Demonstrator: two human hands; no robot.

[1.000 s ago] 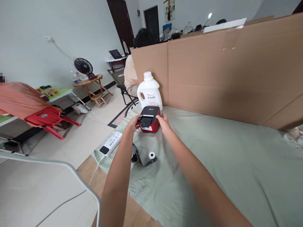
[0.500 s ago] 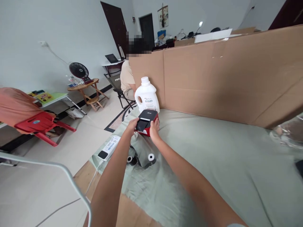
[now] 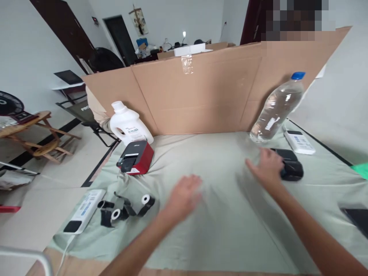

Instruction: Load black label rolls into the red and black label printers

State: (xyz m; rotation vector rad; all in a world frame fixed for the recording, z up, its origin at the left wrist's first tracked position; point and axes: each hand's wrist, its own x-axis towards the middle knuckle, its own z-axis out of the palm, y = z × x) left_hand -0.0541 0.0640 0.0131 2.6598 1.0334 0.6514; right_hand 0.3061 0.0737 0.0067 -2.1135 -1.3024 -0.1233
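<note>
Beside the right grip [image 3: 268,167] sits a black device [image 3: 292,169].

wooden table [image 3: 80,266], bare along the near edge, draped in creased pale green cloth [image 3: 212,237]. thereon: red-and-black printer [image 3: 140,157], left; white jug [image 3: 132,126], behind it; black ribbon rolls [image 3: 126,210], partly unwound; white power unit [image 3: 86,209], corded, left edge; clear bottle [image 3: 277,109], blue cap, right rear; black device [image 3: 291,168], right; white box [image 3: 300,142], just behind; dark flat object [image 3: 358,220], cut by frame; cardboard panel [image 3: 198,99], standing at rear.

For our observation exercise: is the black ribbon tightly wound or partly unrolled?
Partly unrolled: loose lengths of black ribbon lie across the green cloth.
</note>
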